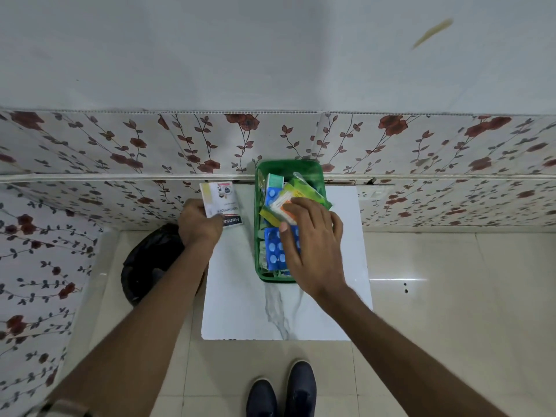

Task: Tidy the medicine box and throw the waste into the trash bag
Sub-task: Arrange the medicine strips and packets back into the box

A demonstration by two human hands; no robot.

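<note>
Green medicine box (288, 168) sits on the white marbled counter (240, 296), at its far edge against the flowered wall. Right hand (313, 236) reaches into the box, fingers closed on an orange-and-white sachet (279, 206), lying over blue blister strips (275, 251). Left hand (200, 225) grips a white plaster carton (221, 200), held left of the box. Black trash bag (150, 260) on the floor beneath the left forearm.
</note>
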